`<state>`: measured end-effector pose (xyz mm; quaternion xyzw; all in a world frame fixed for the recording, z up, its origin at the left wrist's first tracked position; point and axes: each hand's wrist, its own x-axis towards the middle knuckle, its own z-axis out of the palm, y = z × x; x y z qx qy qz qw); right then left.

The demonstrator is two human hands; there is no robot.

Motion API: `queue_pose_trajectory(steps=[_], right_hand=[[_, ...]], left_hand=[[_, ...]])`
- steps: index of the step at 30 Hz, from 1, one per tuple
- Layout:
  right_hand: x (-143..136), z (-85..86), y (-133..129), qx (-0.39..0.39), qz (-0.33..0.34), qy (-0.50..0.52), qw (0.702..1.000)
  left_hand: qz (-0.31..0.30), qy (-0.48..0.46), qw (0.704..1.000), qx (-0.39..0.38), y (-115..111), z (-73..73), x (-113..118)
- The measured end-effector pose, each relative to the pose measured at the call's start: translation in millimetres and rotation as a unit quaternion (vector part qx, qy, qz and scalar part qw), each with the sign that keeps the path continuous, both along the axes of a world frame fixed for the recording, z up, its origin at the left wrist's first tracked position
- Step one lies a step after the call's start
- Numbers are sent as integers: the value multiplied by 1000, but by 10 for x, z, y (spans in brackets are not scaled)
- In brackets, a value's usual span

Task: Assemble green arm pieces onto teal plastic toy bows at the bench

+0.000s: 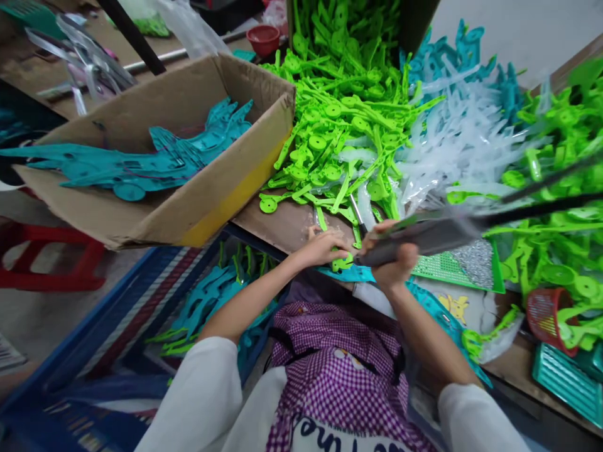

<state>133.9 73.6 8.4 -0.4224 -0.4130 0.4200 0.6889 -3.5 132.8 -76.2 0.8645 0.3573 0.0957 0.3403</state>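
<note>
My right hand [396,267] is wrapped around a grey electric screwdriver [424,240], lying nearly level with its cord trailing off to the right. The tool's tip points left at a bright green plastic part [342,261]. Pressed on that part are the curled fingers of my left hand [323,247]. Beneath the green part, a long teal plastic piece [450,326] stretches along the table edge past my right forearm. A second green part [471,345] with a translucent piece is at its right end. The exact contact at the screwdriver's tip is too small to tell.
Green plastic parts [330,119] are heaped behind my hands, beside translucent pieces [456,132]. A cardboard box [245,182] with teal parts stands left. A green tray [438,267] holds small screws. Right are a red basket [541,314] and a teal basket [568,383]. Below left, a blue crate [113,320] contains assembled pieces.
</note>
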Motion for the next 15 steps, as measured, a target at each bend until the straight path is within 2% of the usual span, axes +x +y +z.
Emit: queue_pose_trajectory(steps=[3,6,10,15], right_hand=[[188,293,-25,94,-112,10,989],[309,381,11,98,-205,-30,973],[475,203,20,49,-268,-45,961],[754,-34,-54,22,-216,-95,971]], left_hand=[[-3,1,1000,-20,-4,50,8],[10,29,999,-34,5,110,3],[14,58,997,-57,62,140,-62],[-9,64,996,-66,132,123,-114]])
